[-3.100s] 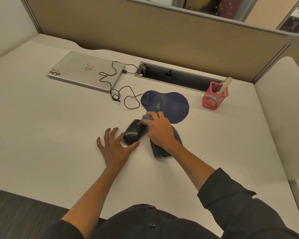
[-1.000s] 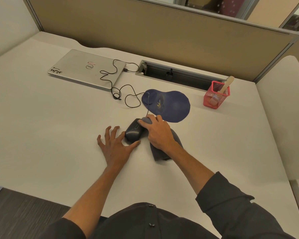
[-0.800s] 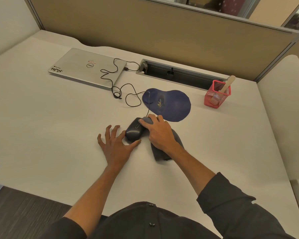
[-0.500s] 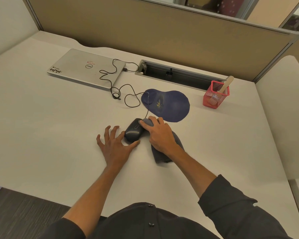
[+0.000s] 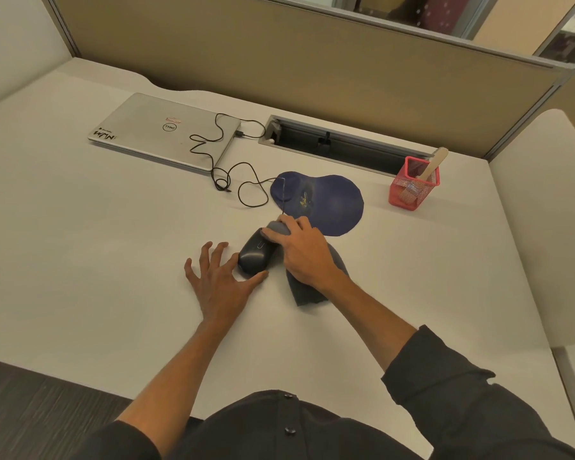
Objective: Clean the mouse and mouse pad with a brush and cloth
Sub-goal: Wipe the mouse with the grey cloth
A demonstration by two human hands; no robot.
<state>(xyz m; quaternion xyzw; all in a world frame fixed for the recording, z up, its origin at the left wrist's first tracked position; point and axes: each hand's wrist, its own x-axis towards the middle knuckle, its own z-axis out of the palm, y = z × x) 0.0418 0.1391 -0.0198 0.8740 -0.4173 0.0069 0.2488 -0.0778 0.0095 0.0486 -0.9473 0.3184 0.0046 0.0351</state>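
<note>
**Wiping mouse w/ cloth**

Pressing cloth onto front of mouse w/ right hand, fingers curled round it. Bracing mouse w/ left hand, fingers spread flat on worktop. Lying just beyond right hand: mouse pad.

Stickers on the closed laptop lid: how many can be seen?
2, besides the round maker's logo: a small red-striped sticker just above that logo, and a dark lettered sticker at the laptop lid's near left corner.
</note>
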